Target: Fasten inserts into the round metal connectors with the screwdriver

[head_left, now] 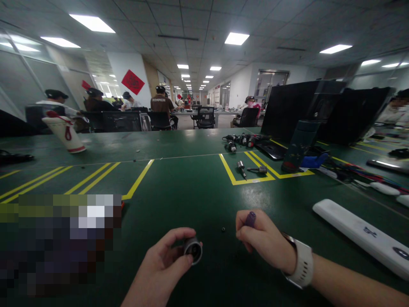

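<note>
My left hand (166, 262) pinches a short grey metal cylinder (198, 254) between thumb and fingers, its open round end turned towards me. My right hand (260, 236), with a pale watch strap on the wrist, is closed around a tool with a purple handle (251, 219). The handle's end sticks up out of the fist; the tool's working end cannot be made out. Between the hands, a small dark nut-like piece (223, 229) lies on the green table (198, 192), apart from both.
Two metal parts with shafts (242, 169) lie inside a yellow taped outline. Behind them are more parts with cables (232, 146). To the right are a dark flask (300, 145), black monitors (287, 111) and a long white case (361, 234). A white cup (68, 134) stands far left.
</note>
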